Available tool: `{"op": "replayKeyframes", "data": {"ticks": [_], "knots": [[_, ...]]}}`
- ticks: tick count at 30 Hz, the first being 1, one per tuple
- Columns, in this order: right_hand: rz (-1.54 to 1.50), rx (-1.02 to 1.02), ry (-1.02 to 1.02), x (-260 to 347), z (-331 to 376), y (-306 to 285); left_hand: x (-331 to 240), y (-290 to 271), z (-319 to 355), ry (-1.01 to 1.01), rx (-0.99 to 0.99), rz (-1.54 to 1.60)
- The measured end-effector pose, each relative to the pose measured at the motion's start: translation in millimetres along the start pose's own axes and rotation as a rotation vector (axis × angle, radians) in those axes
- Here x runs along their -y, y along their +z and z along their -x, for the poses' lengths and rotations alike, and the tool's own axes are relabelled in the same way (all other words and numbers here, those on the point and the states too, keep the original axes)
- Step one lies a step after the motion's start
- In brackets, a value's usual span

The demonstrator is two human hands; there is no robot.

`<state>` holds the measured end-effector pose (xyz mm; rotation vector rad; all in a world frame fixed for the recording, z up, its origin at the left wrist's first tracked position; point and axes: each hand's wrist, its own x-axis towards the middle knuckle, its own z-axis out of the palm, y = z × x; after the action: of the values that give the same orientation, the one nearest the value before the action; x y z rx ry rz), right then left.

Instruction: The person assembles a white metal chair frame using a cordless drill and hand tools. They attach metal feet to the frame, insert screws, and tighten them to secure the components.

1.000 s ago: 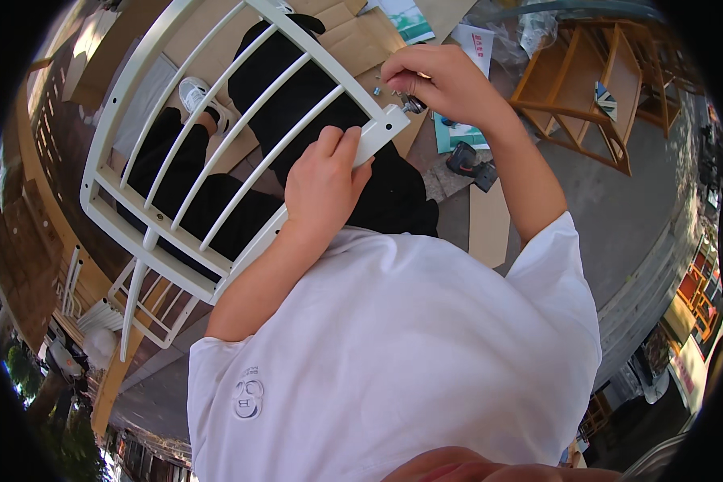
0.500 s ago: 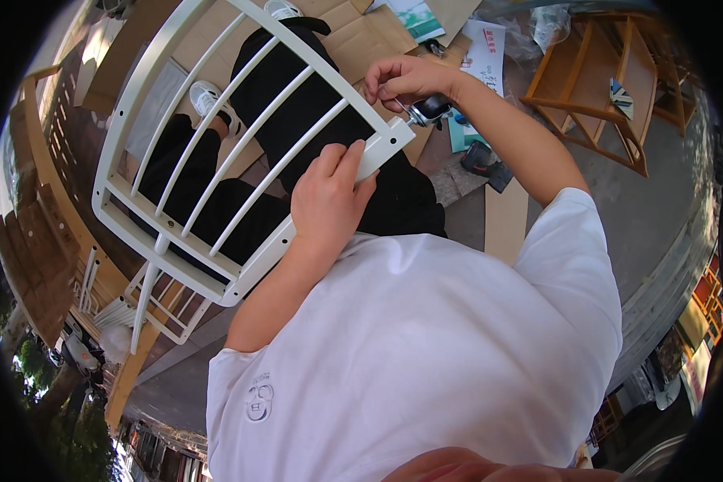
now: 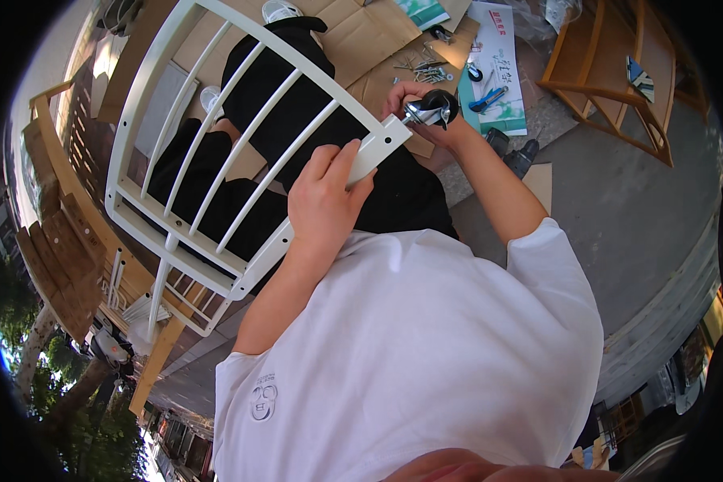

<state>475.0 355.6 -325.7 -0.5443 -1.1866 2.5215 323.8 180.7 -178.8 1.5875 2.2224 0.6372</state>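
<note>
Across my lap lies a white slatted frame (image 3: 253, 277), tilted, with several curved bars between its rails. My left hand (image 3: 323, 197) is closed over its near rail, close to the right-hand corner. At that corner a swivel caster (image 3: 435, 108) with a black wheel and a shiny metal fork sticks out from the rail end. My right hand (image 3: 451, 136) reaches behind the caster, its fingers curled in by the metal stem. The caster hides most of those fingers, so whatever they pinch does not show.
Loose screws (image 3: 430, 72) lie on cardboard (image 3: 369, 36) beyond my right hand. Nearby are blue-handled pliers (image 3: 488, 100), a printed sheet (image 3: 502, 60) and a dark power tool (image 3: 522, 157). A brown wooden rack (image 3: 610, 64) stands at far right; stacked wooden boards (image 3: 60, 257) are at left.
The view has shifted, bringing the screws and pliers into sight. My right hand has moved down and in behind the caster, whose wheel has swung round. My left hand keeps its grip.
</note>
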Motion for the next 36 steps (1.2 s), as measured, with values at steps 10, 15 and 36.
{"op": "replayKeyframes", "data": {"ticks": [10,15,36], "knots": [[0.163,-0.206,-0.153,10,24,11,-4,1,-5,-0.037,-0.008,-0.016],[0.168,-0.175,-0.173,-4,45,15,-1,2,-5,-0.034,-0.021,-0.02],[0.624,-0.448,-0.214,59,85,100,5,-4,-7,0.002,-0.04,0.037]]}}
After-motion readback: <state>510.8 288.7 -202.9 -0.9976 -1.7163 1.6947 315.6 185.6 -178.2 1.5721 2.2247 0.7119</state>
